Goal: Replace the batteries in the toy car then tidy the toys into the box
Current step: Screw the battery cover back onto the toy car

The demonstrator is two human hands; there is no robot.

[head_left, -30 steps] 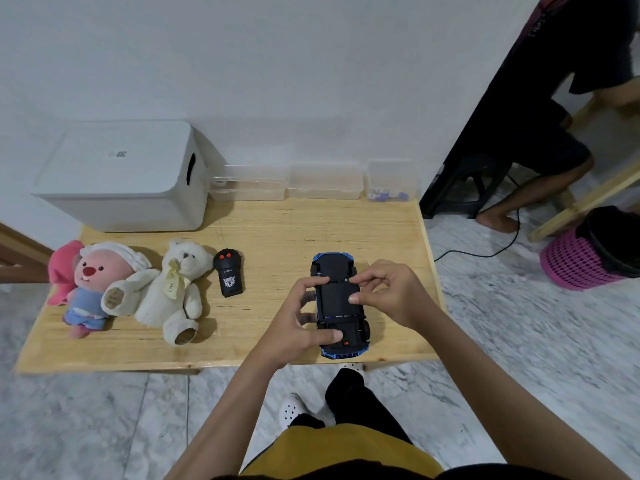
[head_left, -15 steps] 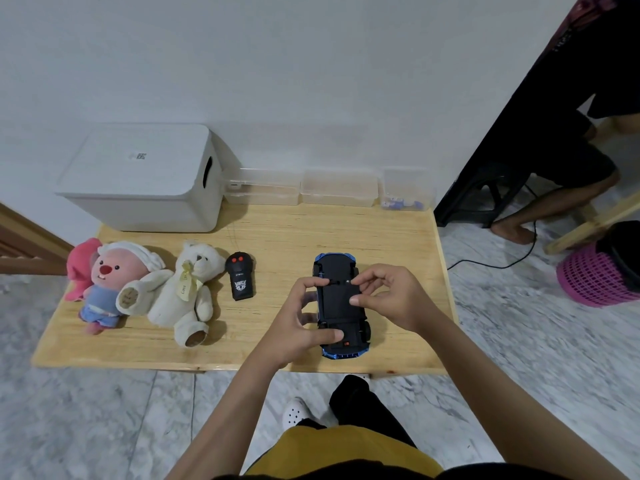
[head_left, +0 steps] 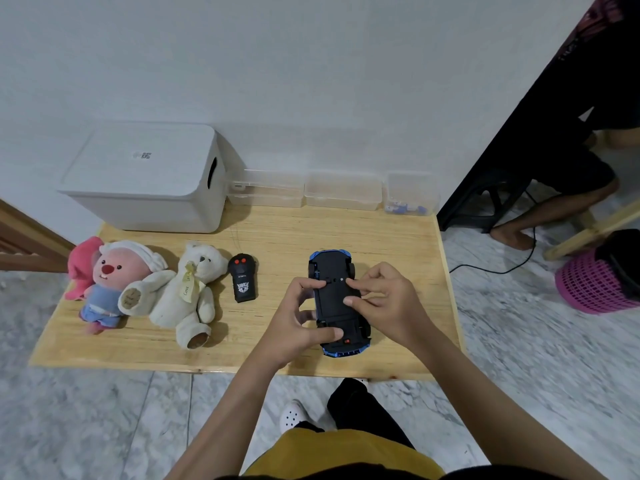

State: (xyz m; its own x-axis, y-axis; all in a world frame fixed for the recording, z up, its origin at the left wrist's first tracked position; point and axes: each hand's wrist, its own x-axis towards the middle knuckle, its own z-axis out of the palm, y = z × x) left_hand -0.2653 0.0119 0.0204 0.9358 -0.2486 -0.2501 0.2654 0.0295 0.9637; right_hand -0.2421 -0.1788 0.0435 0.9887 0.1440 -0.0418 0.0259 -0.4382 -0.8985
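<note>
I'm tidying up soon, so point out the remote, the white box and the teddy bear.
remote (head_left: pixel 243 284): head view, middle of its black body.
white box (head_left: pixel 145 168): head view, top of its lid.
teddy bear (head_left: pixel 185 296): head view, on its chest.

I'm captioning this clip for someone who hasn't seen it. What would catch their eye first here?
First, the blue toy car flipped belly-up near the table's front edge, with the left hand and right hand both gripping its black underside. Next, the two plush toys to the left: a pink doll and a cream teddy bear, with a black remote beside them. Behind them sits a closed white box.
</note>
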